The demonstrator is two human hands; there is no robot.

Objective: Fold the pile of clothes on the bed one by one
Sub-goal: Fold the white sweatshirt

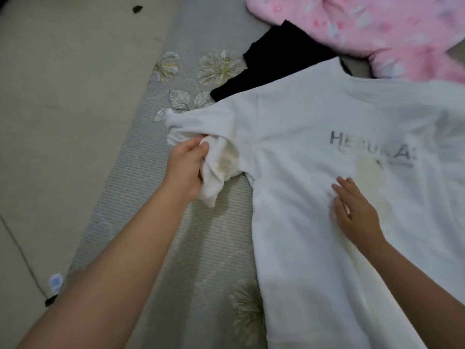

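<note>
On the bed, three garments: left hand grips the white shirt's sleeve, right hand presses flat.

Grey capital letters are printed across the white T-shirt, on its right part, far of the right hand. They begin "HE" and end "A:", but the middle letters are blurred and cannot be made out. A thinner line of print just under them is too faint to read. A small blue-and-white tag at the near left edge of the bed is unreadable.
</note>
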